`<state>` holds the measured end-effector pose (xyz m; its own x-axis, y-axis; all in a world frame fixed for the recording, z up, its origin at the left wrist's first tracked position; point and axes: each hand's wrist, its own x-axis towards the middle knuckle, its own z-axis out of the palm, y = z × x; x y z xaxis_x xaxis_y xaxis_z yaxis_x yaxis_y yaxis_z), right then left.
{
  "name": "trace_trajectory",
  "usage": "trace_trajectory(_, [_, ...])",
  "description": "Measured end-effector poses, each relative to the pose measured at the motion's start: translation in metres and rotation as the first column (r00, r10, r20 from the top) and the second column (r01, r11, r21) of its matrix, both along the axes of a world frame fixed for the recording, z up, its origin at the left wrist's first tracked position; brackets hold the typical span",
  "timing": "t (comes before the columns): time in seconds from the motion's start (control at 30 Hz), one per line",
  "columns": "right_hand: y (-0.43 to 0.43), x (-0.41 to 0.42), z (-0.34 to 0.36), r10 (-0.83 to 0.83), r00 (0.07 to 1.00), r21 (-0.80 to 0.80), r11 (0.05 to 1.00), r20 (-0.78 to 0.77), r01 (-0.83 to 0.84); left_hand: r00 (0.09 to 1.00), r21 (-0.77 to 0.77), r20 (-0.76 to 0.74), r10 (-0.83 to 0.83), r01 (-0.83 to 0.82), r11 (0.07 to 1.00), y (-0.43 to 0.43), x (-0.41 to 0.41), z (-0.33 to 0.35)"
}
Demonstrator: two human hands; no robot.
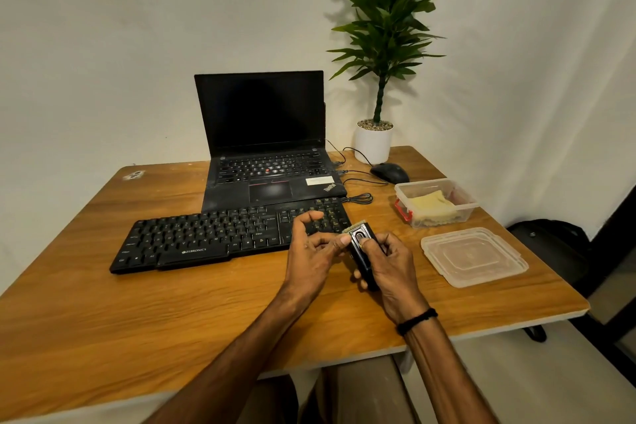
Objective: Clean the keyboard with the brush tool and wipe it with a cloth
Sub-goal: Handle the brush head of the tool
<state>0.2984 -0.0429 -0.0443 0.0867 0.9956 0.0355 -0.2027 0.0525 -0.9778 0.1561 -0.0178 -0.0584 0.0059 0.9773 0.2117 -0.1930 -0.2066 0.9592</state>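
**Brush tool.** The brush tool (361, 251) is a narrow black rectangular block with a glossy upper face. An oval recess with a light rim is set into that face near the far end. A short band of pale bristles (351, 228) projects from the far end.

**Orientation.** The long axis runs from the person outward, with the far end leaning slightly left. The bristle end points at the right-hand end of the keyboard (213, 234). The butt end points back toward the person.

**Position.** The tool is held above the wooden table (172, 320), just in front of the keyboard's right corner.

**Grip.**
- The right hand (392, 268) is wrapped round the body of the tool, with its thumb laid on the upper face beside the oval recess.
- The left hand (309, 251) has its fingers curled. One fingertip meets the tool's left edge just below the bristles, and another finger is raised over the keys. It cannot be told whether this hand pinches the tool or only touches it.

**Cloth.** A yellow cloth (433, 205) lies folded in an open clear plastic container (464, 213) to the right of the keyboard. The container's lid (475, 256) lies flat on the table nearer the person.
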Motion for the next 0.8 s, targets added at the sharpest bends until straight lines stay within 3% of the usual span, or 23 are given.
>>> trace_trajectory(0.43, [-0.006,0.001,-0.001,0.061,0.998,-0.005,0.998,0.014,-0.061,1.0,-0.015,0.028,-0.003,0.004,1.0,0.002,-0.001,-0.002])
trace_trajectory(0.53, [-0.011,0.007,-0.003,0.064,0.977,0.006,0.998,0.202,-0.067,0.999,-0.033,0.039,-0.002,0.003,0.999,0.002,0.003,0.001])
trace_trajectory(0.67, [-0.014,0.02,0.003,-0.181,0.817,0.084,0.983,0.547,0.161,1.0,0.006,0.001,-0.018,0.018,1.0,0.001,0.02,0.004])
trace_trajectory(0.8, [-0.013,0.065,0.022,-0.371,0.67,0.141,0.917,0.643,0.373,0.947,0.156,-0.315,0.056,-0.007,0.988,-0.002,0.054,0.002])
